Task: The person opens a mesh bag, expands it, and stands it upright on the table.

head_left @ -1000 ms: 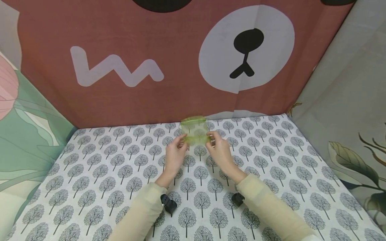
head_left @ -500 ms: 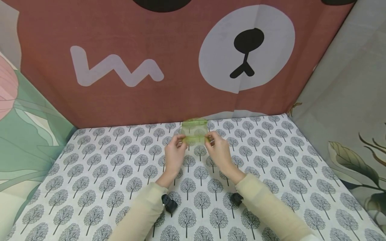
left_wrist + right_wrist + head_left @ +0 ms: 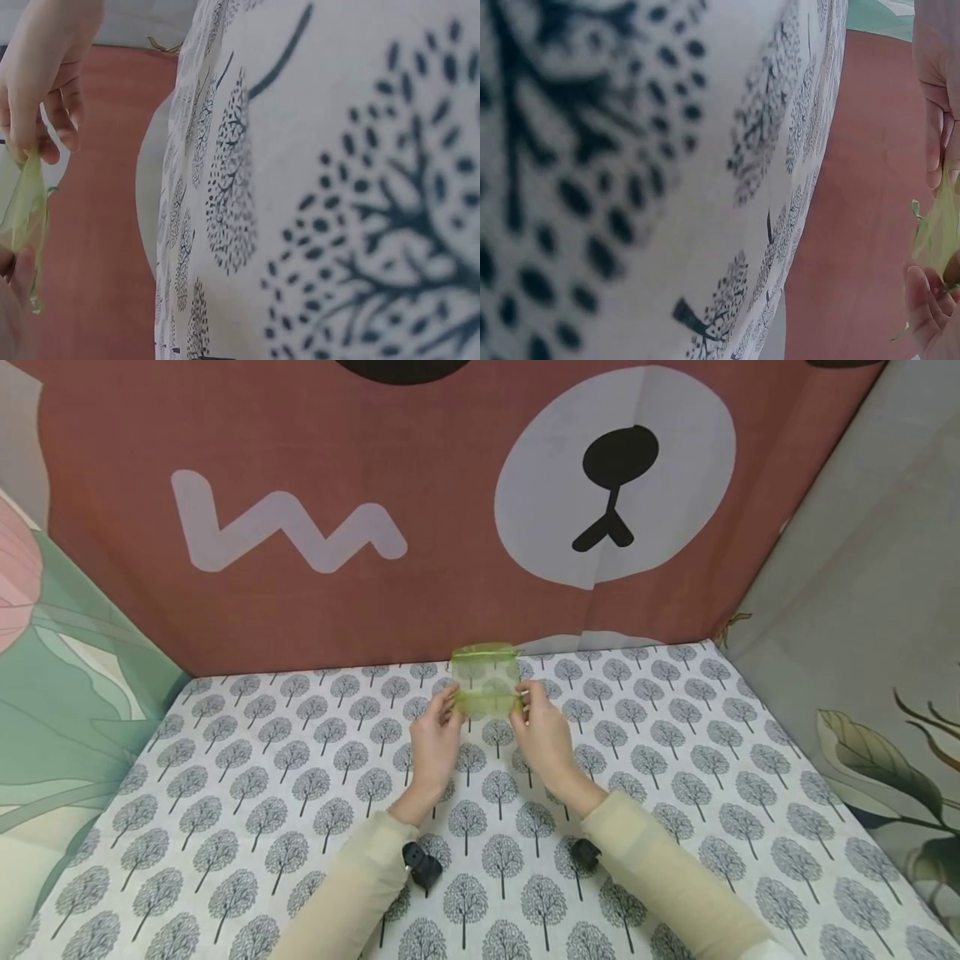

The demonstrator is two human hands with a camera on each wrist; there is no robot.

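A sheer yellow-green drawstring pouch (image 3: 486, 677) hangs stretched between both hands above the far part of the table. My left hand (image 3: 437, 739) pinches its near left corner between thumb and fingers. At the near right corner, my right hand (image 3: 546, 739) pinches it in the same way. A thin green cord shows along the far edge of the pouch. The left wrist view catches the gathered mesh (image 3: 28, 195) side-on, with the right hand (image 3: 45, 82) above it. In the right wrist view, the right fingers (image 3: 922, 307) curl at the lower end of the pouch (image 3: 937, 225).
A white cloth with printed grey trees (image 3: 315, 827) covers the table. Behind it stands a reddish-brown backdrop (image 3: 450, 602) with a bear face. Patterned curtains (image 3: 82, 693) flank the left, and a grey one (image 3: 862, 635) the right. Black wrist cameras (image 3: 423, 867) hang under the sleeves.
The pouch's far edge tips down slightly, then rises again, and the pouch now looks more spread out. Both hands keep their places, moving only a little. The head view has shifted slightly.
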